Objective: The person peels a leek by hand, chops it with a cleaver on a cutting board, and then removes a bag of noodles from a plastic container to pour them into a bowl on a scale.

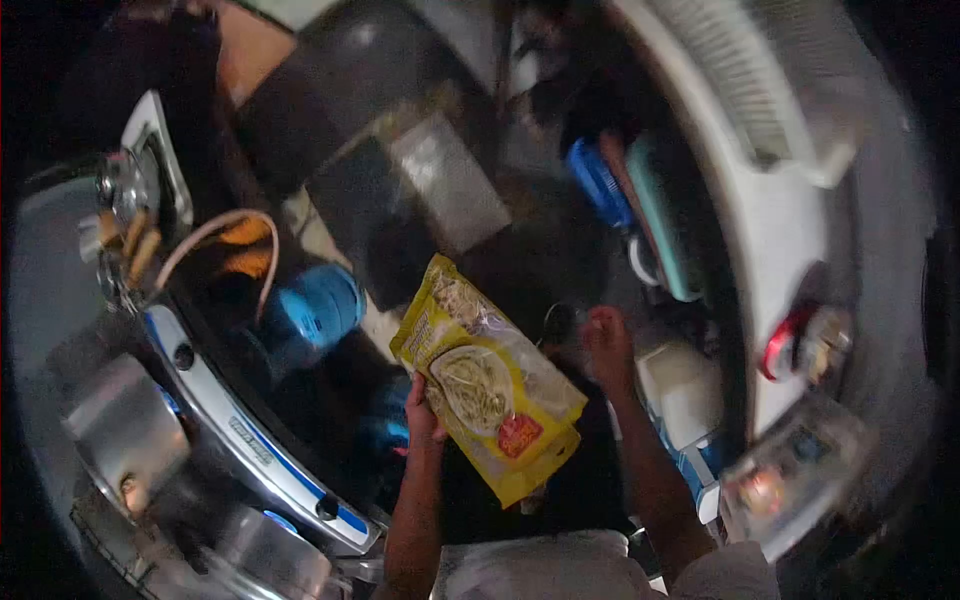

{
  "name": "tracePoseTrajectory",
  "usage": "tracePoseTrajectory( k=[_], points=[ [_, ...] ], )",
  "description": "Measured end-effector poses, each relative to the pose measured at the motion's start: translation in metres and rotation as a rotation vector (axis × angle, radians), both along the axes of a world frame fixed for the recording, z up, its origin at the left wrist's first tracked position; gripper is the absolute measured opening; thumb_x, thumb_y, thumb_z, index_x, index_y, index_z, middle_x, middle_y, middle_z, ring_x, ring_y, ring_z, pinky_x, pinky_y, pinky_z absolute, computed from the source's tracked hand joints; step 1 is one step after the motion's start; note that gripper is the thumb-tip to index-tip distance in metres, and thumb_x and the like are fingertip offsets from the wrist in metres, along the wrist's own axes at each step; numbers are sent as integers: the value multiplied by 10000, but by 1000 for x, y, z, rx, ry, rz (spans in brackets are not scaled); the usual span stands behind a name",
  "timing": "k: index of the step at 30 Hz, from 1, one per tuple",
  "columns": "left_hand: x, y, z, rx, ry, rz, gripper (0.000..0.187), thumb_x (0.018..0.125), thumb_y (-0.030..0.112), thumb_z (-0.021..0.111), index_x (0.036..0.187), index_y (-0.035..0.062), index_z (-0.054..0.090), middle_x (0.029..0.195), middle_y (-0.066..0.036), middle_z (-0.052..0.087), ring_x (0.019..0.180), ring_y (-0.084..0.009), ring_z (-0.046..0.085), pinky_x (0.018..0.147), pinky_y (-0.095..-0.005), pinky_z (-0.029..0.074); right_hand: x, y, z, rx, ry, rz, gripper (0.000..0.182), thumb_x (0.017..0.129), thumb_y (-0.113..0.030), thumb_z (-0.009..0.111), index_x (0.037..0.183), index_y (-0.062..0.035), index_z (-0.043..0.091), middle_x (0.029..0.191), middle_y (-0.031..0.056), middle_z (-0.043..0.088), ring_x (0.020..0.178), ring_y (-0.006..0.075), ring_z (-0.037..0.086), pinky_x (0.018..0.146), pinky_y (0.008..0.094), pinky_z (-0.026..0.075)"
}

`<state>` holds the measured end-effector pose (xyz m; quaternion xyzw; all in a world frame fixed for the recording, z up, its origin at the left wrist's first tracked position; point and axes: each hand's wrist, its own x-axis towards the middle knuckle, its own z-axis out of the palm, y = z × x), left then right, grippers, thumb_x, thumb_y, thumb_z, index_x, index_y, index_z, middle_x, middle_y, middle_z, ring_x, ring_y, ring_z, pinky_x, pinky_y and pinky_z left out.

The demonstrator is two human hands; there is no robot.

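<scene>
The left grip (425, 412) is clamped on the left edge of a yellow packet (535, 432), which lies slanted just to the right of it, its front facing up with a picture of noodles on it. The right grip (607, 340) is near the packet's right side, its fingers looking curled; it is blurred, and I cannot tell whether they are closed on anything.

Beyond the left grip, to its left, is a blue water jug (322, 304), with a pale hose (218, 215) looping farther off. Well to the left of that grip is a stove (255, 430) with two knobs, carrying one metal pot (140, 425) and, nearer the wearer, another pot (275, 555).

To the right of the right grip, just past it, is a pale container (680, 395). Farther right, a red-rimmed jar (790, 345) and a clear box (835, 455) rest by the white tabletop (785, 235).
</scene>
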<state>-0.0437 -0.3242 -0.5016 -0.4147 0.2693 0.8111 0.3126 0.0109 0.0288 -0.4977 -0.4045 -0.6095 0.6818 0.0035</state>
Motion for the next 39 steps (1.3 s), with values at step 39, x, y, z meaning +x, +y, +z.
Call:
tracePoseTrajectory(
  k=[39],
  points=[
    [-37, 198, 310, 473, 348, -727, 579, 1082, 484, 453, 1489, 76, 512, 1460, -150, 600, 1344, -337, 576, 1146, -533, 457, 67, -49, 363, 884, -382, 844, 335, 986, -336, 559, 1075, -107, 785, 1106, 181, 753, 1042, 381, 718, 920, 492, 568]
  ],
)
